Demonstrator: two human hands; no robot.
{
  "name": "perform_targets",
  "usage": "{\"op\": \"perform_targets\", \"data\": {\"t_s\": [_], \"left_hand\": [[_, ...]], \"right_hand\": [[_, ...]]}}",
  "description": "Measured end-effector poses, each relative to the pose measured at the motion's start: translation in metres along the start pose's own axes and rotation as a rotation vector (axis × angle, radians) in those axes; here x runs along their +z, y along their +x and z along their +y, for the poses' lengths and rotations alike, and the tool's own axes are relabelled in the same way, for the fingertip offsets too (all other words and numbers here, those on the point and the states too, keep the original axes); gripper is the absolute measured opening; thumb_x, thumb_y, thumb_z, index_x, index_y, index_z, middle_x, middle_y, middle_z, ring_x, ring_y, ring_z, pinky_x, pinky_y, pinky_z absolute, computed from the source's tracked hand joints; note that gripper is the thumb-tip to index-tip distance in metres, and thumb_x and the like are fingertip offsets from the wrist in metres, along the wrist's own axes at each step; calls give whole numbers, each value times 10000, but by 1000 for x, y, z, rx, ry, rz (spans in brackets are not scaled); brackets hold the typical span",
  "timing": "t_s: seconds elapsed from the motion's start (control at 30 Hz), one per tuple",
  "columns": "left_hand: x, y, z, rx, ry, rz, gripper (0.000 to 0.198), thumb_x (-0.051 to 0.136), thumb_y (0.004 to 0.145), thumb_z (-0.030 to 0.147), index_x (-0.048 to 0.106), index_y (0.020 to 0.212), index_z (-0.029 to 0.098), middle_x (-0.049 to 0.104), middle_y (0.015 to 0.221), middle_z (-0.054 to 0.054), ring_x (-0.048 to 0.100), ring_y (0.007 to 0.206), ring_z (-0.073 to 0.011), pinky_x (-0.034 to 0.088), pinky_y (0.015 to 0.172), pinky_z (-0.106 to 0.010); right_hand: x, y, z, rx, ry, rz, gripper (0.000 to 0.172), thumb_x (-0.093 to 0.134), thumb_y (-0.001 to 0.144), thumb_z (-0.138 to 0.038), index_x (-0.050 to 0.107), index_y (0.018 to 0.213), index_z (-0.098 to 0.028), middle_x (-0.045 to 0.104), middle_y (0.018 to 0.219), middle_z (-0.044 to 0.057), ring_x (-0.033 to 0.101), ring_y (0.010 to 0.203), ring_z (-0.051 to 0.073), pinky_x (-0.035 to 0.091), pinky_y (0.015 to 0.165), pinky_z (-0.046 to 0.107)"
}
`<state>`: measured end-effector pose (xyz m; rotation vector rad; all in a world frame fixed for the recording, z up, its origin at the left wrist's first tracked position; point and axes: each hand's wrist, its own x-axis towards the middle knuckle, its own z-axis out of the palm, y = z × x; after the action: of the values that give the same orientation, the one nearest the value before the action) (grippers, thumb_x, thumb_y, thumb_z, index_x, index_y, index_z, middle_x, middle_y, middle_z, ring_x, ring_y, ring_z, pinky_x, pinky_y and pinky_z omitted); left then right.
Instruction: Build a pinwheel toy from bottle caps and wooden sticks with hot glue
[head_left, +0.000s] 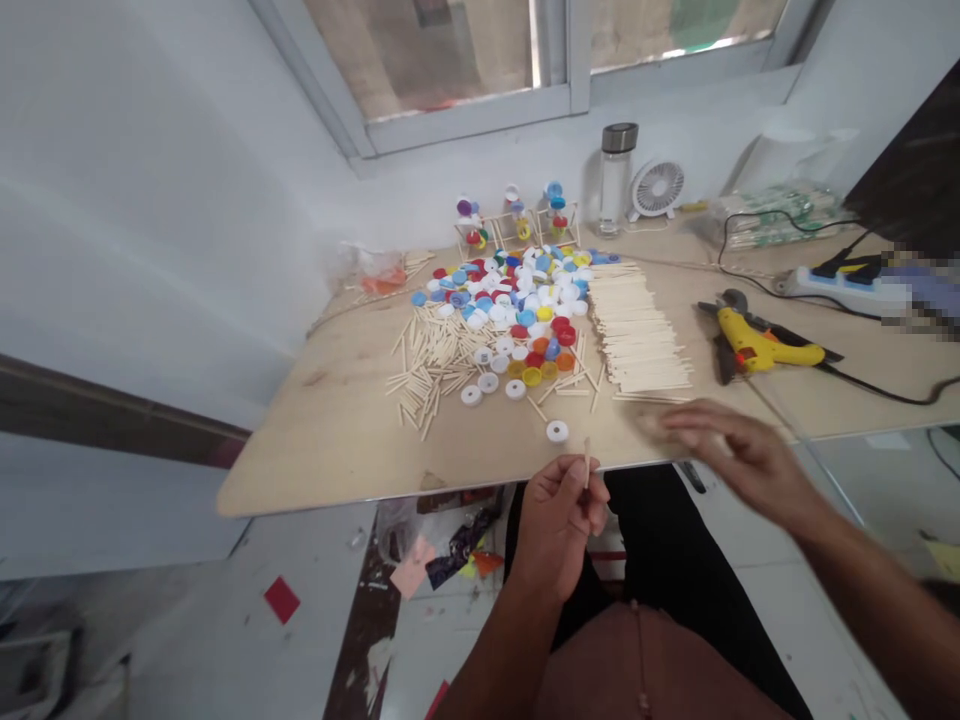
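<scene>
My left hand [556, 520] is closed at the table's front edge, pinching a short wooden stick [587, 462] upright between thumb and fingers. Just beyond it on the tabletop lies a white bottle cap [557, 431] with a dark centre. Off to the right, my right hand [739, 450] hovers over the front edge, blurred by motion. Its fingers stretch to the left and I make out nothing in them. Closest to that hand is a stack of long wooden sticks [641, 330]. A yellow glue gun [765, 345] lies farther right.
Colourful bottle caps [525, 290] and short sticks [431, 365] are heaped mid-table. Behind them stand several cap-and-stick models [517, 215], a glass bottle [615, 180] and a small fan [657, 188]. A power strip [847, 290] with black cables lies at the right.
</scene>
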<state>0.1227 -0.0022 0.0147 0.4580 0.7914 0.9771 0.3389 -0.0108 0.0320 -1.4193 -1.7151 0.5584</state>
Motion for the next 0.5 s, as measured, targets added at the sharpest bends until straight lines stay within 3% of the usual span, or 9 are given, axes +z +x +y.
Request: {"op": "perform_targets", "data": {"t_s": [0.07, 0.2, 0.4, 0.5], "left_hand": [[2, -1, -2, -5, -9, 3, 276, 734, 706, 377, 597, 727, 138, 565, 564, 23, 404, 411, -38, 293, 421, -176], [2, -3, -5, 17, -29, 6, 287, 732, 709, 366, 539, 669, 156, 558, 567, 32, 414, 431, -37, 327, 451, -173], [0, -2, -13, 23, -9, 12, 335, 719, 699, 435, 520, 652, 170, 535, 560, 41, 404, 427, -44, 333, 454, -183], [-5, 1, -12, 123, 149, 55, 306, 677, 738, 442, 544, 685, 172, 557, 566, 27, 433, 438, -69, 351, 459, -203]], "right_hand": [[34, -5, -21, 34, 174, -84, 190, 559, 880, -327, 709, 952, -236, 701, 981, 65, 648, 923, 196, 512, 809, 332], [73, -6, -38, 116, 398, -35, 167, 582, 867, -325, 716, 918, -239, 699, 897, 51, 656, 862, 178, 527, 767, 316], [89, -7, -46, 358, 697, -35, 198, 634, 817, -397, 650, 859, -204, 563, 589, -33, 579, 464, 119, 497, 471, 264], [87, -2, -47, 402, 750, -96, 211, 605, 834, -412, 609, 861, -202, 534, 561, -54, 575, 465, 125, 498, 499, 278]]}}
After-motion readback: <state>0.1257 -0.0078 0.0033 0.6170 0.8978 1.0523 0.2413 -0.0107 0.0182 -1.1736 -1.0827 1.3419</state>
